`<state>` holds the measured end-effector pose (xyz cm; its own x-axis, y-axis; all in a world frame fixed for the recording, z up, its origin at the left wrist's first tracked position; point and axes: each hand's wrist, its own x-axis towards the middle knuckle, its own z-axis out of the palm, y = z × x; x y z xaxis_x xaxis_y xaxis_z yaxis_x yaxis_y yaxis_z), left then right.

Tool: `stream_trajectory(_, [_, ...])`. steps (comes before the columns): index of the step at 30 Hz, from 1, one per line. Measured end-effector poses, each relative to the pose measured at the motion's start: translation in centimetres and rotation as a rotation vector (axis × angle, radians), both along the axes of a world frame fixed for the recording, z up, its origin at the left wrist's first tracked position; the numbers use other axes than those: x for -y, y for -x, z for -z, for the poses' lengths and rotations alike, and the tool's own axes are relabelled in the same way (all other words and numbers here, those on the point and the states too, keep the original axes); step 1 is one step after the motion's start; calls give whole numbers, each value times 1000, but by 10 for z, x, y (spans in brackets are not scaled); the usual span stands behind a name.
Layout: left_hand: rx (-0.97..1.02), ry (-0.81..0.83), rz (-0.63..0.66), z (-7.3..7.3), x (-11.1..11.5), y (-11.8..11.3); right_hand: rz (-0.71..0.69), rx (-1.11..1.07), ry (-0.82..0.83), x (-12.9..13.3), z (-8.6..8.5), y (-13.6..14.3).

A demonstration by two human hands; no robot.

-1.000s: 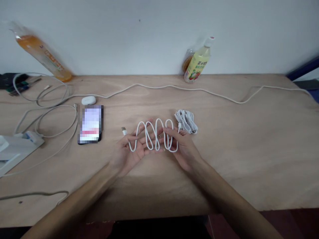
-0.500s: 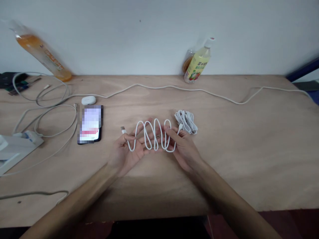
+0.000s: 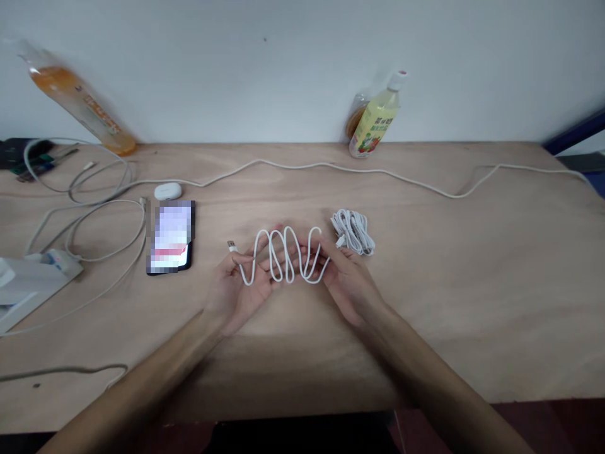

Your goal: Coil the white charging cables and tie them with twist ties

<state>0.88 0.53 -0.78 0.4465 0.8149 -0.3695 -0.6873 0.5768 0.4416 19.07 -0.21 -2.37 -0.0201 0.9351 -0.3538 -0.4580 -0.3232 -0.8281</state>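
Note:
A white USB cable (image 3: 288, 252) lies in several zigzag loops across the fingers of both hands, above the wooden table. My left hand (image 3: 241, 284) is palm up, its thumb pressing the cable close to the metal USB plug (image 3: 231, 245), which points up and left. On the other side, my right hand (image 3: 347, 277) pinches the cable near its small white end plug (image 3: 340, 241), thumb on top. Just behind the right hand sits a bundle of folded white cables (image 3: 354, 232) on the table.
Left of the hands lie a phone (image 3: 170, 236) and a white earbud case (image 3: 167, 191). A power strip (image 3: 42, 287) and loose cords are at the far left. Against the wall stand an orange drink bottle (image 3: 78, 104) and a yellow-labelled bottle (image 3: 378, 120). One long cord (image 3: 326, 165) crosses the table's back.
The loops have shifted slightly left and spread differently, with a wider gap before the rightmost loop. My right thumb and the small end plug have moved a little. Both hands keep hold.

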Motion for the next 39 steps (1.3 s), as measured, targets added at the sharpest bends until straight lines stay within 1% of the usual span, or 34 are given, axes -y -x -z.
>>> stream_trajectory(7, [9,3,34,0,1,2,12,9,15,0,0,0])
stream_trajectory(12, [25,18,39,4,0,4,-20,44,9,-1,0,-1])
stream_trajectory(18, [66,-16,67,5,0,8,25,123,-1,0,1,-2])
stream_trajectory(20, [72,-17,80,3,0,8,14,106,-8,0,0,-3])
stream_trajectory(23, [51,3,68,-2,0,7,-22,41,1,1,-2,-4])
stream_trajectory(26, [52,11,62,-5,0,7,-30,-10,7,1,-2,-4])
stream_trajectory(32, [98,-21,95,-1,-1,10,-31,-30,24,1,-6,-3])
stream_trajectory(36, [99,-31,82,0,-1,10,-48,-53,21,1,-9,-4])
stream_trajectory(39, [111,-33,79,0,-1,10,-69,-100,15,1,-8,-5])
